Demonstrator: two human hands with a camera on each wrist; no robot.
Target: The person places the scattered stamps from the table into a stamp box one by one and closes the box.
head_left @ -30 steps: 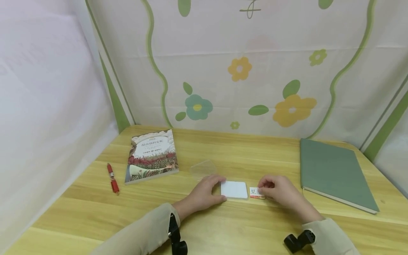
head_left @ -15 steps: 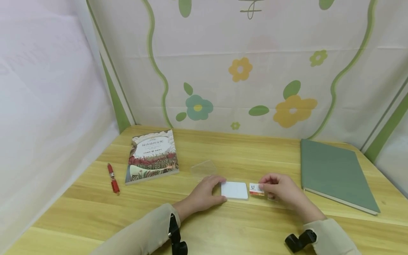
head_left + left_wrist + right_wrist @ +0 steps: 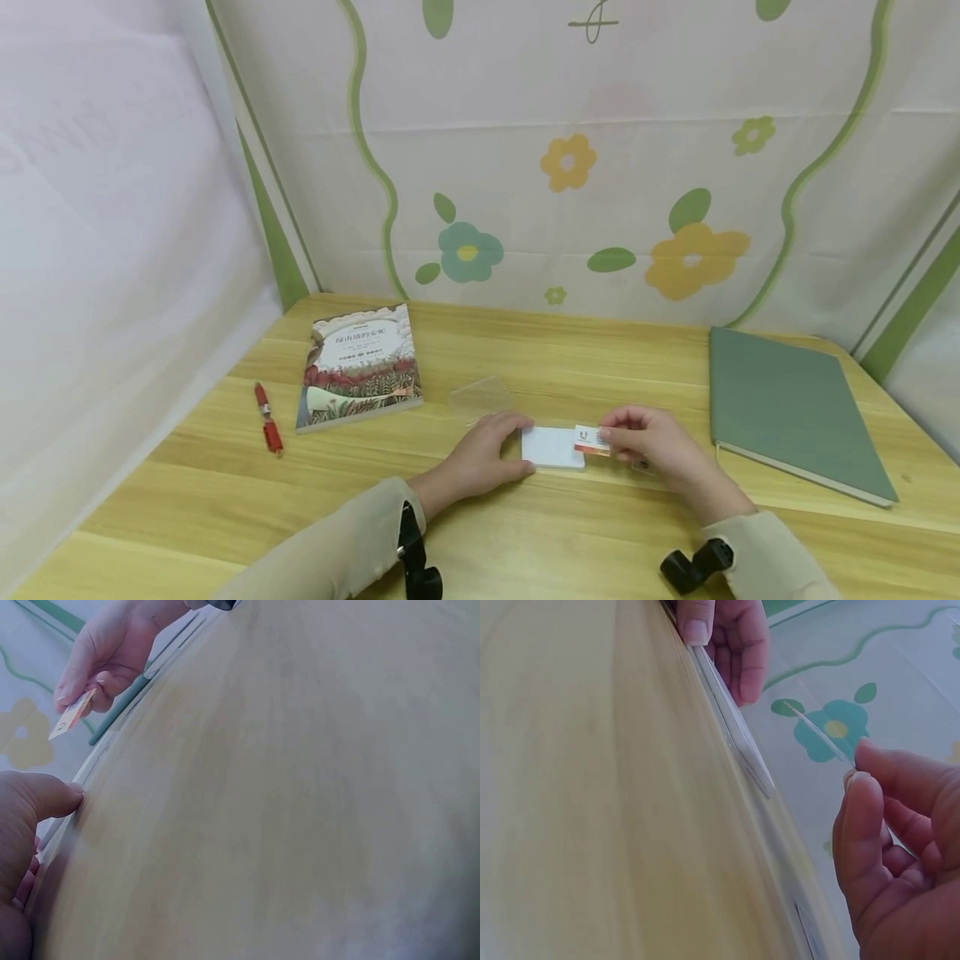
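A flat white rectangular stack (image 3: 551, 447) with a clear edge lies on the wooden table. My left hand (image 3: 491, 454) holds its left end, thumb at the near edge and index finger at the far edge. Between thumb and index finger, my right hand (image 3: 651, 442) pinches a small white card (image 3: 592, 440) with a red-orange strip and a dark U-shaped mark. The card is raised off the table and overlaps the stack's right edge in the head view. In the right wrist view the card (image 3: 821, 735) shows edge-on, tilted, above the stack (image 3: 739, 739).
A thin clear plastic piece (image 3: 480, 397) lies behind my left hand. Another small clear piece (image 3: 642, 468) shows below my right hand. At left are a paperback book (image 3: 362, 367) and a red pen (image 3: 268, 419). On the right lies a green hardcover notebook (image 3: 795, 412).
My right hand has lifted the small card off the table and brought it left, to the stack's right edge. My left hand stays at the stack.
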